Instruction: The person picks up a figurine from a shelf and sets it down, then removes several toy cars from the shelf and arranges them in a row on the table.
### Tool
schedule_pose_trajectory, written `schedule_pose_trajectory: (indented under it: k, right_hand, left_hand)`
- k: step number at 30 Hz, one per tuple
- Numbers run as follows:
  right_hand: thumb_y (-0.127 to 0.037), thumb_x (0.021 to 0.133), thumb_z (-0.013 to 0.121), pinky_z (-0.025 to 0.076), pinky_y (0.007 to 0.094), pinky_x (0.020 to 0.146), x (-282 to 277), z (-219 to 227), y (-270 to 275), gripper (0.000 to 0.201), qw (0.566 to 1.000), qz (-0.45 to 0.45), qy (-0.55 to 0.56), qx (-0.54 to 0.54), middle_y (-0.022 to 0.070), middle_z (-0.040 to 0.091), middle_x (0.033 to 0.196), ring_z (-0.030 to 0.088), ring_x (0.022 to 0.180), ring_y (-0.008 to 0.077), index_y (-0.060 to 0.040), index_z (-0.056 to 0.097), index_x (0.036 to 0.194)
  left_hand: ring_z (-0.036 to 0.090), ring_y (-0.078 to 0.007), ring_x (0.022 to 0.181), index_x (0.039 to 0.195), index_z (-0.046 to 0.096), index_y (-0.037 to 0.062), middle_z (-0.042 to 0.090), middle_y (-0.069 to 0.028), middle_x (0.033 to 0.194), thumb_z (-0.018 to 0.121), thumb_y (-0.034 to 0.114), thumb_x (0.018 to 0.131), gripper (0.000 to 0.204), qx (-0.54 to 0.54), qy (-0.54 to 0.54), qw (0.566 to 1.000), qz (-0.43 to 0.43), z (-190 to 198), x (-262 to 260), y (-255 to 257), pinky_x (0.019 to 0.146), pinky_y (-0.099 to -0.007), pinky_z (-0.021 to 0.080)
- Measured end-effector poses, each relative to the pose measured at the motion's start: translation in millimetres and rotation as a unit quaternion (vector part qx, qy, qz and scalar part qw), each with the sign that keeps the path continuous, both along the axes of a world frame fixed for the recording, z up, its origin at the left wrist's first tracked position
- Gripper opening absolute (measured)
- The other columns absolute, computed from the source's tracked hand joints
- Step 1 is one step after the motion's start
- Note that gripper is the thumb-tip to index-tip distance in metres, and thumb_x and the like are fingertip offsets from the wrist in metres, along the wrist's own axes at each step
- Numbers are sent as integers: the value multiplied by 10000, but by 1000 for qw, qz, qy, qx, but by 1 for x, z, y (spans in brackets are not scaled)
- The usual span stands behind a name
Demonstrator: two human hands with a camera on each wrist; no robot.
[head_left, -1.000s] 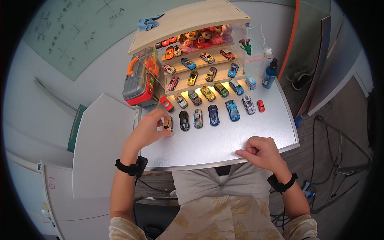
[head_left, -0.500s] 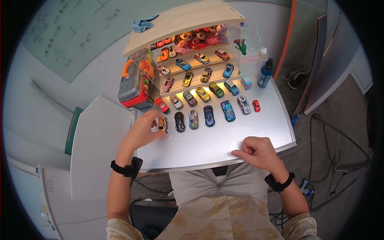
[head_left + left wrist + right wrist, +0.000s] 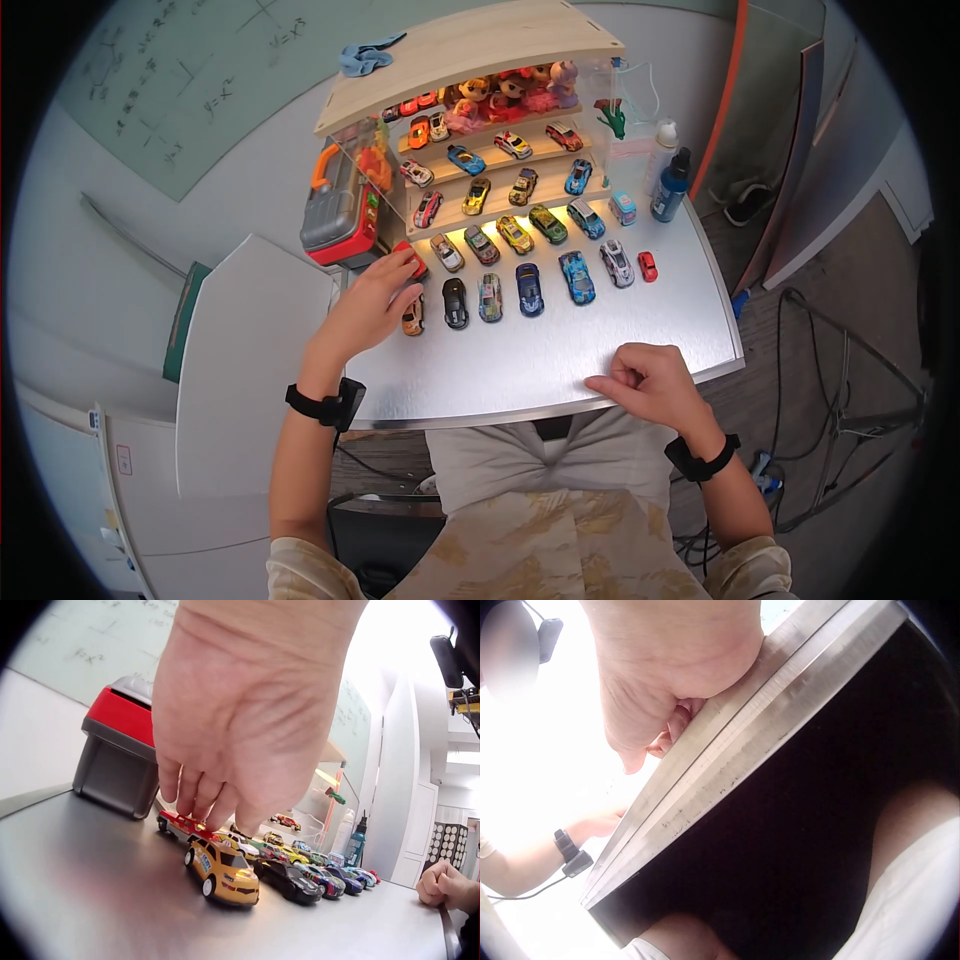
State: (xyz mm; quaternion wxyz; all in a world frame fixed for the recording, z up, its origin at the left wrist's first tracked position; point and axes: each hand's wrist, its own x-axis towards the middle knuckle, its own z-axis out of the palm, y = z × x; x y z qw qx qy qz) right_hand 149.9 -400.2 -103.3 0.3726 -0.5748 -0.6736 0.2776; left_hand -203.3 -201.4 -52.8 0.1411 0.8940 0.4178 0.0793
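Observation:
My left hand (image 3: 365, 305) reaches over the left end of the rows of toy cars. Its fingertips lie at the roof of a red toy car (image 3: 178, 827), partly covering it, with the thumb apart from the car in the head view. Just in front of that car stands an orange toy car (image 3: 223, 874), partly under the hand from above. A black toy car (image 3: 455, 303) is to its right. My right hand (image 3: 650, 380) rests at the table's front edge, fingers loosely curled and holding nothing, thumb out to the left.
Several other toy cars stand in rows on the metal table (image 3: 480, 375). Behind them is a lit wooden display case (image 3: 470, 60) with cars and dolls on its shelves. A grey and red toolbox (image 3: 335, 215) sits left of it; a blue spray bottle (image 3: 672, 190) stands right.
My left hand has left the orange car at the front row's left end and moved away from me to the red car behind it. The right hand has stayed in place.

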Motion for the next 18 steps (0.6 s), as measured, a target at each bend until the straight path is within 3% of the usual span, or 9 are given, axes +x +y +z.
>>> schedule_pose_trajectory:
  k: [13,16,18]
  right_hand:
    - [-293,849,861,362,283,471,0,-1,0,446,1000,2,-4,-6,24,506,557,460,486,135,-67,545,629]
    - [-293,846,863,363,284,471,0,0,0,444,1000,2,-4,-6,24,506,556,460,486,137,-67,548,630]
    - [-290,845,864,363,284,472,0,0,1,442,1000,1,-3,-6,25,506,556,461,485,139,-67,549,631]
  left_hand:
    - [475,-375,1419,1404,592,0,494,-209,1545,636,270,1026,467,-10,2,1000,1,4,0,-3,1183,-436,370]
    - [545,-352,1346,1378,611,17,561,-193,1481,660,256,1011,441,60,-30,998,7,8,-3,-7,1090,-416,462]
    - [593,-331,1269,1338,630,30,614,-171,1406,709,264,977,438,16,-56,997,55,22,-3,-15,987,-401,514]
